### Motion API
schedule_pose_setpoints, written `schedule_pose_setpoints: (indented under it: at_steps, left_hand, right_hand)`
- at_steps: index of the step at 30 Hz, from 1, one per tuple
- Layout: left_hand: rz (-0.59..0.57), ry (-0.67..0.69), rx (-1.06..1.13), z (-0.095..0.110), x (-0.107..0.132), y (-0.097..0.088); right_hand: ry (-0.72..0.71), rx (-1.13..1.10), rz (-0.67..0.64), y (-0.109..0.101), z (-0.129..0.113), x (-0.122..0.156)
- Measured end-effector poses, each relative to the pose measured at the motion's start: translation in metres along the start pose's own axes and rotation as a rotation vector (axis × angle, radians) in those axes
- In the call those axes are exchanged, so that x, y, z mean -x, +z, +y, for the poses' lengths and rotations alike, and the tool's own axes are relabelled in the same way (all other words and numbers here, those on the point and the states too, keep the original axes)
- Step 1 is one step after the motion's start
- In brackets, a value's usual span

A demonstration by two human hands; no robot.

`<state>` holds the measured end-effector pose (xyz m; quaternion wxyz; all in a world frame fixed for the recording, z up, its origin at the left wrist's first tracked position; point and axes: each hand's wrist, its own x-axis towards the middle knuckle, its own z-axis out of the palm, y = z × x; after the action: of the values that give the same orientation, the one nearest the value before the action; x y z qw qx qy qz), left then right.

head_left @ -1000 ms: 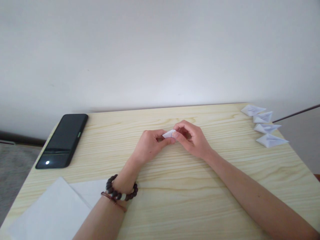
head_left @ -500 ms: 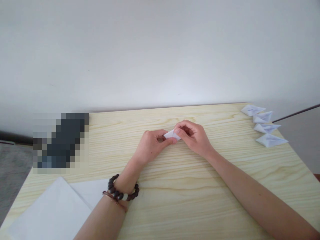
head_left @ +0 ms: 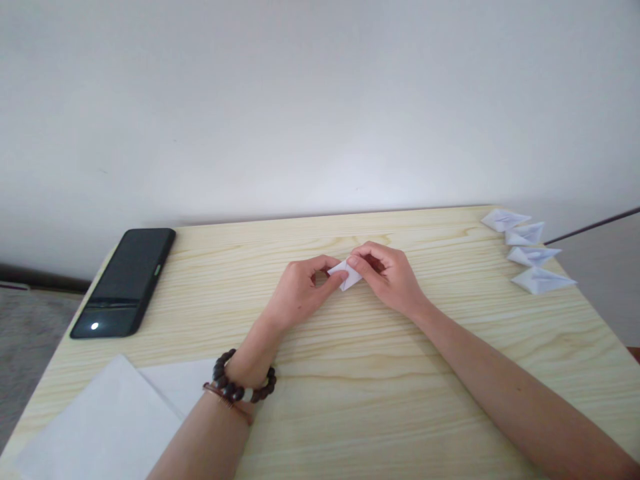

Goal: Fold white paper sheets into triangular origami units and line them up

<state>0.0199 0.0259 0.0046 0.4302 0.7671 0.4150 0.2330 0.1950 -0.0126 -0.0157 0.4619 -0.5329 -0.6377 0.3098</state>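
- Both hands meet over the middle of the table (head_left: 380,373), and I see a small folded paper piece (head_left: 346,276) pinched between them.
- The left hand (head_left: 300,293) nips its left corner with thumb and forefinger, likely to steady it.
- The right hand (head_left: 390,277) pinches the top edge, fingers curled close, seemingly pressing a crease.
- Four folded paper shapes (head_left: 530,257) line the table's far right edge, clear of the hands.
- A phone (head_left: 125,281) lies at the far left; blank sheets (head_left: 110,420) at the near left corner.

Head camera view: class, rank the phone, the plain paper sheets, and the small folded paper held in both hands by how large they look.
1. Paper sheets, nearest the camera, which inflates them.
2. Phone.
3. Folded paper, clearly smallest.
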Motion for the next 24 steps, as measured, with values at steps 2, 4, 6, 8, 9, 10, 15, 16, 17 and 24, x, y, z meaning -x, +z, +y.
schedule_pose_setpoints:
  at_steps: [2, 4, 6, 8, 9, 10, 15, 16, 17, 24]
  left_hand:
    - [-0.030, -0.008, 0.005, 0.0002, 0.0002, -0.0007]
    - [-0.054, -0.017, -0.007, 0.0003, 0.0005, -0.0011]
    - [-0.058, -0.022, -0.027, -0.0001, 0.0007, -0.0011]
    - [-0.053, -0.019, -0.042, -0.0011, 0.0004, -0.0007]
    - [-0.049, -0.016, -0.042, -0.0015, 0.0002, -0.0004]
    - [-0.048, -0.015, -0.040, -0.0019, 0.0000, -0.0001]
    - [-0.004, -0.033, 0.009, -0.0017, -0.0007, 0.0007]
    - [0.012, -0.039, 0.015, -0.0015, -0.0008, 0.0006]
    - [0.024, -0.043, 0.021, -0.0014, -0.0009, 0.0005]
    - [0.083, 0.009, 0.147, -0.0073, -0.0024, 0.0020]
  right_hand:
    - [-0.001, -0.014, 0.018, 0.0002, -0.0002, 0.0001]
    - [-0.004, -0.018, 0.037, 0.0002, -0.0010, 0.0003]
    - [-0.020, 0.000, 0.039, 0.0001, -0.0021, 0.0006]
    - [-0.036, 0.019, 0.021, 0.0000, -0.0028, 0.0007]
    - [-0.039, 0.020, 0.012, 0.0000, -0.0029, 0.0007]
    - [-0.037, 0.013, 0.007, 0.0000, -0.0029, 0.0005]
    - [-0.020, -0.062, 0.014, 0.0001, -0.0024, -0.0013]
    - [-0.016, -0.070, 0.012, 0.0000, -0.0025, -0.0016]
    - [-0.011, -0.069, 0.005, 0.0000, -0.0027, -0.0018]
    - [-0.033, -0.018, -0.023, 0.0002, -0.0023, 0.0001]
